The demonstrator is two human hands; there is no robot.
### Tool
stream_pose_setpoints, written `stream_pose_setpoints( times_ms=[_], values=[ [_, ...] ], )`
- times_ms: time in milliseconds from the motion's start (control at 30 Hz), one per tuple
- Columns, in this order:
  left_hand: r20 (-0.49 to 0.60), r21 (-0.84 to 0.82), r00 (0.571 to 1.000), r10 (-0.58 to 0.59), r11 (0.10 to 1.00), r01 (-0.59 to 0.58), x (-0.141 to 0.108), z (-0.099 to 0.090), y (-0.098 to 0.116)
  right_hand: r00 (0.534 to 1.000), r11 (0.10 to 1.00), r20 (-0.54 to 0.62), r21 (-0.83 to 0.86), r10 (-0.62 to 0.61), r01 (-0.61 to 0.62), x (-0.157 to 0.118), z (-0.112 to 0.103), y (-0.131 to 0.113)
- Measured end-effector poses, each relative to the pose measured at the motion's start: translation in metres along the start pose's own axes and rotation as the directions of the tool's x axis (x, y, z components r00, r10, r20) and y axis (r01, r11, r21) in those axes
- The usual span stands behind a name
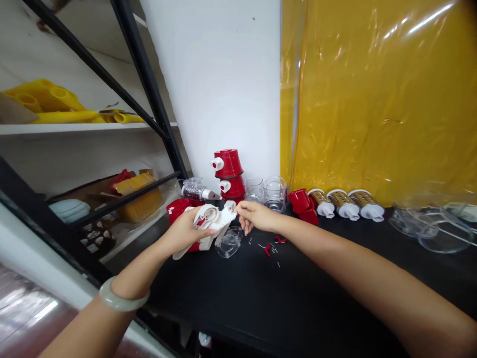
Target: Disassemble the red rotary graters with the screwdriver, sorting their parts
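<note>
My left hand grips a white plastic grater body with a round opening, its thumb lying across the near side. At the right end of that body, my right hand is closed in a pinch. Whatever small piece its fingertips hold is hidden. Under and beside the hands lies a clear plastic part on the black table. Small red pieces and several thin metal pins are scattered to the right.
Red grater housings are stacked against the wall, beside clear cups. Several drum graters lie at the back right, left of clear plastic parts. A black-framed shelf rises at the left.
</note>
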State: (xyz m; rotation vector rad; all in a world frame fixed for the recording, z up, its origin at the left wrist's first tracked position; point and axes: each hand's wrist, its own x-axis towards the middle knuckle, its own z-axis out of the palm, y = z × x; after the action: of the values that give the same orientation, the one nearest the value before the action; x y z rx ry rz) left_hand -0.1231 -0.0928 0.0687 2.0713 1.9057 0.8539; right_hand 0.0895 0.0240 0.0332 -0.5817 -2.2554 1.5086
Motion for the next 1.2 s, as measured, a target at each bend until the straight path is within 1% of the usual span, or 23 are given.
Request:
stream_pose_setpoints(
  times_ms=[67,133,233,300,367,433,500,567,667,733,800,833,867,900,967,1033,1100,1200],
  values=[
    [-0.031,0.106,0.998,-0.059,0.992,0.062,0.003,0.003,-0.008,0.998,0.996,-0.047,-0.082,0.03,-0.034,-0.014,-0.006,0.002],
    [-0.035,0.186,0.994,-0.103,0.977,0.108,0.009,0.007,-0.015,0.998,0.982,-0.055,-0.183,0.036,-0.045,-0.039,-0.016,0.002],
    [-0.038,0.266,0.99,-0.139,0.953,0.144,0.019,0.015,-0.024,0.998,0.931,0.025,-0.363,0.059,-0.046,-0.088,-0.034,0.002],
    [-0.035,0.322,0.988,-0.152,0.934,0.155,0.025,0.021,-0.027,0.986,0.882,0.098,-0.465,0.136,-0.076,-0.121,-0.046,0.004],
    [-0.024,0.374,0.987,-0.16,0.914,0.158,0.031,0.026,-0.028,0.96,0.838,0.154,-0.532,0.233,-0.119,-0.149,-0.055,0.01],
    [-0.014,0.417,0.986,-0.168,0.895,0.159,0.036,0.031,-0.03,0.93,0.789,0.161,-0.588,0.329,-0.177,-0.17,-0.059,0.017],
    [0.001,0.446,0.986,-0.169,0.882,0.151,0.04,0.034,-0.031,0.916,0.753,0.137,-0.621,0.376,-0.216,-0.183,-0.058,0.025],
    [0.013,0.464,0.986,-0.167,0.874,0.142,0.042,0.035,-0.03,0.924,0.754,0.12,-0.621,0.364,-0.217,-0.188,-0.054,0.033],
    [-0.015,0.48,0.985,-0.172,0.863,0.158,0.041,0.031,-0.022,0.954,0.785,0.101,-0.596,0.282,-0.169,-0.183,-0.045,0.043],
    [-0.057,0.482,0.984,-0.168,0.859,0.175,0.037,0.026,-0.008,0.976,0.792,0.063,-0.596,0.21,-0.132,-0.173,-0.038,0.05],
    [-0.084,0.443,0.987,-0.134,0.882,0.158,0.032,0.023,0.01,0.991,0.789,0.008,-0.606,0.136,-0.103,-0.159,-0.03,0.056],
    [-0.089,0.401,0.991,-0.103,0.907,0.13,0.029,0.022,0.02,0.995,0.785,-0.024,-0.612,0.102,-0.095,-0.15,-0.027,0.059],
    [-0.091,0.268,0.995,-0.047,0.961,0.07,0.027,0.023,0.03,0.996,0.781,-0.056,-0.618,0.072,-0.091,-0.141,-0.024,0.061],
    [-0.07,0.124,0.997,-0.023,0.992,0.031,0.026,0.025,0.039,0.995,0.778,-0.089,-0.622,0.047,-0.092,-0.133,-0.023,0.063],
    [0.01,-0.128,1.0,0.018,0.992,-0.017,0.026,0.032,0.054,0.989,0.779,-0.144,-0.619,0.006,-0.095,-0.12,-0.023,0.063],
    [0.083,-0.273,0.996,0.033,0.962,-0.009,0.029,0.041,0.063,0.987,0.79,-0.158,-0.609,-0.028,-0.075,-0.114,-0.025,0.06],
    [0.139,-0.345,0.99,0.03,0.938,0.02,0.036,0.052,0.066,0.994,0.801,-0.093,-0.599,-0.056,-0.012,-0.116,-0.028,0.056],
    [0.223,-0.435,0.974,0.026,0.897,0.075,0.045,0.065,0.067,0.993,0.799,0.085,-0.589,-0.084,0.118,-0.129,-0.028,0.054]
  ],
)
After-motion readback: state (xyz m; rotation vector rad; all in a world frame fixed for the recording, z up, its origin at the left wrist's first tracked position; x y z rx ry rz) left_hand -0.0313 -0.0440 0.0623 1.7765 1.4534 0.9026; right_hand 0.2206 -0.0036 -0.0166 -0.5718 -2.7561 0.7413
